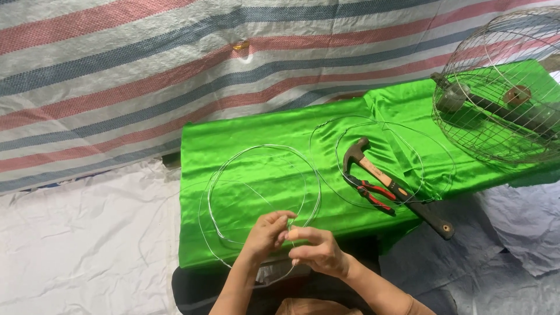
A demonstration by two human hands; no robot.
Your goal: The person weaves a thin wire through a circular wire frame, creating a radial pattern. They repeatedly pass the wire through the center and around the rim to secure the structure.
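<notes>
I see my left hand (265,233) and right hand (315,251) meeting at the near edge of the green satin-covered table (245,131), fingertips pressed close together. Both pinch the thin silver wire hoop (262,149) at its nearest point; the grip itself is small in view, but the fingers are closed on the wire.

Count: two hands; one hoop in hand, made of what looks like more than one loop of wire; a second set of thin wire loops (408,129) lying flat to the right of it; one claw hammer with a wooden and black handle (396,188); one pair of red-handled pliers (373,193); one domed wire cage (504,87) with a dark tool inside, which I cannot identify.

The table stands on white and grey plastic sheeting (76,245). A red, blue and white striped tarpaulin (116,70) hangs behind the table.

The held hoop lies on the table's left half, extending away from the hands. Hammer and pliers lie touching inside the second loops, right of the hoop. The cage rests at the table's far right end.
</notes>
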